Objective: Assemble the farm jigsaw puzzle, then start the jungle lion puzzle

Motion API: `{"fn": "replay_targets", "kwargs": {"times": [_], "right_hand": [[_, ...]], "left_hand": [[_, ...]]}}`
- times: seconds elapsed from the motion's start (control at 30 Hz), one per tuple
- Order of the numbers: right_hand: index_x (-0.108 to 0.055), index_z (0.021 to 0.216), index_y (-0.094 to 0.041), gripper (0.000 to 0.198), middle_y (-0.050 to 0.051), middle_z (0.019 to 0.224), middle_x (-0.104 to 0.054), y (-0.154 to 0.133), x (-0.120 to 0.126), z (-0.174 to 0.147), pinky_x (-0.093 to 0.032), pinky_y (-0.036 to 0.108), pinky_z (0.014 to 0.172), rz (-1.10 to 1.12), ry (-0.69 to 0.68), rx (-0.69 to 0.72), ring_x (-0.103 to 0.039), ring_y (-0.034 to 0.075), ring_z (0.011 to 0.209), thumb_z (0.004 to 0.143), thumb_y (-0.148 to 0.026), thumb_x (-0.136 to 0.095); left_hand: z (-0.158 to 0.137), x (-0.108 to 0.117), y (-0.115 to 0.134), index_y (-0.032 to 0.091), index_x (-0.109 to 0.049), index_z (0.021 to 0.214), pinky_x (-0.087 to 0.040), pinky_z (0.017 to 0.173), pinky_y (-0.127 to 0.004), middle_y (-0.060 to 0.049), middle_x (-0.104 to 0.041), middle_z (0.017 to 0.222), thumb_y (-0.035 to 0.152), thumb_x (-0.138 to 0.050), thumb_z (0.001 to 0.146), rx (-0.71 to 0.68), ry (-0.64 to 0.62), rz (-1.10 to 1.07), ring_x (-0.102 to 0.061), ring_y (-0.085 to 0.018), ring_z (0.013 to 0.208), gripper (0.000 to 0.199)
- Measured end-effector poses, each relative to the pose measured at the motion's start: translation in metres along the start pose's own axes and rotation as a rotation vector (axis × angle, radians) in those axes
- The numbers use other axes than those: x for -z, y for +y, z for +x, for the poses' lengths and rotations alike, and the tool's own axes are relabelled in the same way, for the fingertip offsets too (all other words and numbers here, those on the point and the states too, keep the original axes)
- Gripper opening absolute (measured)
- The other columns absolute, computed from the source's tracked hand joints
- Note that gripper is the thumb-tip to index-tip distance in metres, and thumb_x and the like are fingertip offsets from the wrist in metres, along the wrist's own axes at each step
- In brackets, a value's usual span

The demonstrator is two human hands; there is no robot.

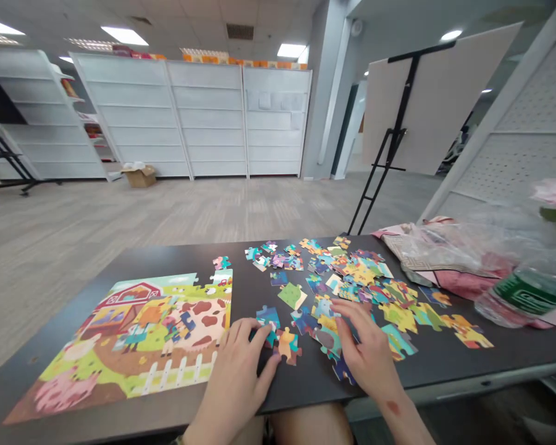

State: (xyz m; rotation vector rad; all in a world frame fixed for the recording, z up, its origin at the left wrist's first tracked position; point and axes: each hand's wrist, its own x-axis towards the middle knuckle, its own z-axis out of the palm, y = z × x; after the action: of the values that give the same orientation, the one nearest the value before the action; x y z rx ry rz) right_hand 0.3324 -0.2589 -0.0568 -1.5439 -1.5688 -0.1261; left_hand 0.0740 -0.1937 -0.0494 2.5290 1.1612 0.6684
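"Call it, what are my hands doing?"

"My left hand point(241, 358) is spread, thumb apart from forefinger, right beside an orange puzzle piece point(286, 346)! My right hand point(364, 346) is over the loose pieces point(361, 271); whether it grips one, I can't tell."

"And the farm puzzle point(139, 337)?"

"Flat on the black table point(306, 392), just left of my left hand. Beyond, an easel point(398, 111), then white shelving point(208, 117)."
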Motion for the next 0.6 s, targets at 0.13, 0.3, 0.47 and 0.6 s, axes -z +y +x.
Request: {"fn": "replay_targets", "kwargs": {"times": [0.13, 0.3, 0.47, 0.6], "right_hand": [[-0.066, 0.105, -0.025, 0.017, 0.005, 0.108, -0.071, 0.006, 0.006, -0.004, -0.053, 0.031, 0.088, 0.101, 0.089, -0.131, -0.067, 0.022, 0.106, 0.1, -0.027, -0.05], [-0.068, 0.097, -0.024, 0.015, 0.002, 0.093, -0.073, 0.006, 0.008, -0.007, -0.052, 0.027, 0.074, 0.162, 0.086, -0.204, -0.069, 0.019, 0.087, 0.098, -0.028, -0.053], [-0.067, 0.103, -0.025, 0.019, 0.004, 0.095, -0.072, -0.005, 0.019, -0.005, -0.054, 0.031, 0.078, 0.255, 0.062, 0.031, -0.069, 0.021, 0.09, 0.096, -0.019, -0.05], [-0.067, 0.114, -0.025, 0.026, 0.008, 0.11, -0.071, -0.015, 0.027, -0.019, -0.053, 0.042, 0.091, 0.036, -0.023, 0.108, -0.066, 0.026, 0.105, 0.093, -0.018, -0.053]], "left_hand": [[-0.002, -0.003, -0.001, 0.032, -0.061, 0.12, -0.05, 0.093, -0.05, -0.008, -0.056, 0.123, 0.025, -0.054, 0.097, -0.025, 0.0, -0.03, -0.056, -0.03, 0.114, 0.025], [-0.005, 0.0, -0.002, 0.028, -0.062, 0.119, -0.053, 0.088, -0.046, -0.01, -0.058, 0.121, 0.019, -0.047, 0.098, -0.065, -0.02, -0.05, -0.059, -0.028, 0.109, 0.027], [-0.004, 0.012, 0.001, 0.036, -0.059, 0.131, -0.053, 0.094, -0.046, -0.003, -0.058, 0.137, 0.01, -0.052, 0.088, -0.302, -0.16, 0.025, -0.054, -0.029, 0.122, 0.05], [-0.001, 0.015, 0.002, 0.037, -0.064, 0.126, -0.054, 0.09, -0.04, -0.002, -0.065, 0.126, 0.01, -0.052, 0.089, -0.384, -0.164, 0.067, -0.059, -0.026, 0.115, 0.047]]}}
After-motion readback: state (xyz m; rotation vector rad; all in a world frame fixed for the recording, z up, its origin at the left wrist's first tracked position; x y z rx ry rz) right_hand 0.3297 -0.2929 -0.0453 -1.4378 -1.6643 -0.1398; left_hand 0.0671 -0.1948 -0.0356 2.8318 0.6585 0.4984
